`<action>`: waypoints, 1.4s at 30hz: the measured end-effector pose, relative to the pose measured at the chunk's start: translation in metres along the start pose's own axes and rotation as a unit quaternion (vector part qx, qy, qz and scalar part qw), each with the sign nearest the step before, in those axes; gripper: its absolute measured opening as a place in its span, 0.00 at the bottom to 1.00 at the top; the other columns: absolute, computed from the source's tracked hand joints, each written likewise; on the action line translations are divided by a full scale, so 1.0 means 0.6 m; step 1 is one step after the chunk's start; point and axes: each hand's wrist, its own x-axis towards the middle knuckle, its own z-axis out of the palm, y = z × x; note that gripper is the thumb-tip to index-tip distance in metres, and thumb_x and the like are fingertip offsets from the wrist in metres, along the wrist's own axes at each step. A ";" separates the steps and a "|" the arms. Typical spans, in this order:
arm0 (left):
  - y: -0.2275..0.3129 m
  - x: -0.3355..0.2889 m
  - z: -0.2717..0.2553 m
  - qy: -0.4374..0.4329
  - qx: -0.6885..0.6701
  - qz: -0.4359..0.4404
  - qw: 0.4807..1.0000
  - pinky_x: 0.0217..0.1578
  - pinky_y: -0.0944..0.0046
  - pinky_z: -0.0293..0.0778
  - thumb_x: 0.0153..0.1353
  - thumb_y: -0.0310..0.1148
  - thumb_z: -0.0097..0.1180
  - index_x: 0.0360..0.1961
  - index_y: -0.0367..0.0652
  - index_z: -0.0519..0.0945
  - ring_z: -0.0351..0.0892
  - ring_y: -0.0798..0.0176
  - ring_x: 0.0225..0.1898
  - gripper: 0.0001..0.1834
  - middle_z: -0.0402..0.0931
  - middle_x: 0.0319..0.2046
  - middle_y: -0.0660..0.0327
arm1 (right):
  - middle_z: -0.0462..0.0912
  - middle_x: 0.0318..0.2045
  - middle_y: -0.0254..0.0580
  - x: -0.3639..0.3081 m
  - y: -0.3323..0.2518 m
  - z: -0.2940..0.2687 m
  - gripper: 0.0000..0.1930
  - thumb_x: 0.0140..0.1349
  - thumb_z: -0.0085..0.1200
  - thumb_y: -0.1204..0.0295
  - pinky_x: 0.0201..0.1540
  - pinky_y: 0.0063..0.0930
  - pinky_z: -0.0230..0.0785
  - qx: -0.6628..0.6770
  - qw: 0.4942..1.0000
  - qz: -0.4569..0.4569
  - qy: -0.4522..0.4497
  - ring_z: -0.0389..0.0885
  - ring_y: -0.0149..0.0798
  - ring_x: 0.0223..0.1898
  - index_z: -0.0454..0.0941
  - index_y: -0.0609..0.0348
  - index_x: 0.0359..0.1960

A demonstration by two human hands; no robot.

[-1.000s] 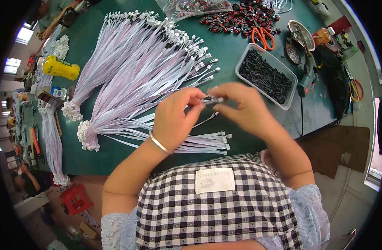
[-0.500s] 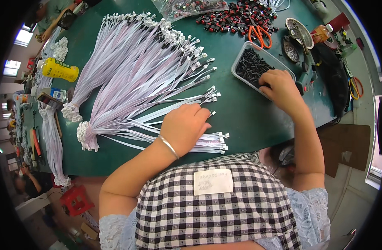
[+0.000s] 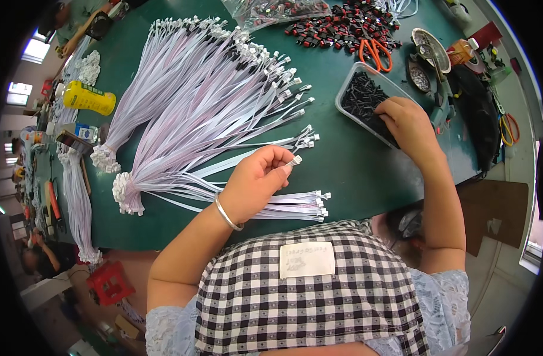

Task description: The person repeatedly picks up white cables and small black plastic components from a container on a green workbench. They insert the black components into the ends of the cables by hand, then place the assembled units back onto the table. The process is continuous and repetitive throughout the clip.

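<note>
My left hand [image 3: 254,181] pinches a ribbon cable near its end, between thumb and forefinger. The cable's white connector [image 3: 296,160] sticks out past the fingertips. Beneath and around that hand, a fanned bundle of white and pinkish ribbon cables [image 3: 182,118] lies with connectors at the outer ends. On the right, my right hand [image 3: 409,127] dips its bent fingers into a clear plastic box [image 3: 346,113] of short black tubes [image 3: 361,92]. The fingers are drawn together over the tubes; what sits between the fingertips is hidden.
Orange-handled scissors [image 3: 375,54] lie beyond the box, beside a heap of black-and-red parts [image 3: 337,26]. A metal dish [image 3: 430,50] and a heat gun-like tool [image 3: 442,104] stand right of it. A yellow bottle [image 3: 89,98] is at left. Other people work at far left.
My left hand has turned and raised its fingers, so the pinched connector now shows clearly. My right hand stays at the box, its fingers slightly shifted. The whole view has moved slightly.
</note>
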 end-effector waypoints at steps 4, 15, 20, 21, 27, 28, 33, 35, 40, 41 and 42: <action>-0.011 0.000 -0.007 0.001 -0.060 -0.023 0.998 0.30 0.75 0.63 0.60 0.25 0.51 0.39 0.38 0.72 0.64 0.76 0.26 0.06 0.69 0.27 0.68 | 0.78 0.31 0.44 0.002 -0.006 -0.006 0.05 0.53 0.53 0.78 0.41 0.37 0.69 0.014 0.999 0.030 0.006 0.77 0.48 0.36 0.77 0.60 0.32; -0.024 -0.003 -0.020 0.005 -0.113 -0.035 0.993 0.33 0.75 0.68 0.61 0.25 0.53 0.41 0.38 0.75 0.71 0.74 0.29 0.07 0.74 0.30 0.65 | 0.76 0.29 0.41 -0.049 -0.115 0.037 0.08 0.44 0.54 0.82 0.36 0.35 0.69 0.141 0.987 -0.049 0.053 0.75 0.46 0.33 0.73 0.61 0.28; -0.022 -0.002 -0.024 -0.011 -0.140 -0.028 0.990 0.33 0.72 0.73 0.61 0.27 0.55 0.39 0.39 0.75 0.78 0.69 0.31 0.07 0.76 0.31 0.63 | 0.73 0.28 0.40 -0.058 -0.114 0.051 0.09 0.42 0.56 0.79 0.36 0.37 0.68 0.042 0.994 -0.096 0.033 0.72 0.44 0.31 0.71 0.58 0.27; -0.024 -0.003 -0.024 -0.009 -0.138 -0.026 0.990 0.32 0.72 0.73 0.61 0.27 0.55 0.39 0.39 0.75 0.78 0.69 0.31 0.06 0.76 0.31 0.62 | 0.73 0.28 0.40 -0.061 -0.113 0.055 0.10 0.41 0.56 0.79 0.36 0.37 0.67 0.041 0.995 -0.091 0.029 0.72 0.44 0.31 0.71 0.58 0.27; -0.025 -0.002 -0.027 -0.008 -0.135 -0.029 0.990 0.27 0.73 0.71 0.60 0.27 0.56 0.37 0.40 0.74 0.76 0.71 0.26 0.05 0.76 0.29 0.62 | 0.77 0.30 0.40 -0.066 -0.109 0.054 0.08 0.47 0.58 0.77 0.37 0.33 0.69 0.103 0.994 -0.038 0.014 0.76 0.44 0.33 0.75 0.58 0.31; -0.023 -0.002 -0.026 -0.004 -0.131 -0.035 0.991 0.27 0.74 0.70 0.61 0.27 0.55 0.36 0.40 0.73 0.75 0.71 0.26 0.05 0.75 0.28 0.63 | 0.78 0.31 0.41 -0.062 -0.113 0.054 0.08 0.49 0.58 0.77 0.36 0.31 0.70 0.136 0.990 -0.025 0.017 0.77 0.44 0.33 0.77 0.58 0.32; -0.026 0.000 -0.019 0.008 -0.112 -0.040 0.993 0.22 0.76 0.61 0.62 0.29 0.52 0.36 0.41 0.73 0.66 0.76 0.20 0.04 0.70 0.24 0.67 | 0.82 0.32 0.41 -0.017 -0.184 0.048 0.07 0.53 0.60 0.76 0.34 0.23 0.72 0.424 0.902 0.087 0.001 0.81 0.34 0.31 0.80 0.61 0.35; -0.023 0.000 -0.017 -0.002 -0.110 -0.036 0.993 0.21 0.76 0.59 0.63 0.29 0.51 0.36 0.41 0.73 0.63 0.77 0.20 0.04 0.68 0.23 0.69 | 0.81 0.32 0.40 -0.019 -0.205 0.070 0.07 0.54 0.59 0.77 0.35 0.22 0.72 0.511 0.850 0.130 -0.003 0.80 0.32 0.32 0.80 0.62 0.35; -0.021 -0.002 -0.013 -0.002 -0.120 -0.028 0.992 0.22 0.76 0.57 0.63 0.29 0.51 0.35 0.42 0.73 0.62 0.76 0.20 0.04 0.67 0.22 0.70 | 0.81 0.31 0.38 -0.022 -0.210 0.090 0.06 0.54 0.59 0.78 0.35 0.20 0.71 0.528 0.835 0.155 0.003 0.79 0.28 0.31 0.79 0.63 0.34; -0.023 -0.001 -0.013 -0.004 -0.117 -0.027 0.993 0.22 0.77 0.57 0.63 0.29 0.51 0.36 0.42 0.72 0.62 0.76 0.20 0.04 0.67 0.22 0.70 | 0.81 0.31 0.38 -0.022 -0.209 0.089 0.06 0.54 0.59 0.78 0.34 0.20 0.71 0.534 0.829 0.166 -0.006 0.79 0.27 0.31 0.79 0.63 0.34; -0.026 -0.001 -0.014 -0.004 -0.115 -0.026 0.993 0.22 0.77 0.57 0.63 0.29 0.51 0.36 0.42 0.72 0.62 0.77 0.20 0.04 0.67 0.22 0.70 | 0.80 0.31 0.38 -0.021 -0.209 0.089 0.06 0.54 0.59 0.78 0.34 0.20 0.71 0.540 0.823 0.177 -0.014 0.78 0.27 0.31 0.79 0.64 0.34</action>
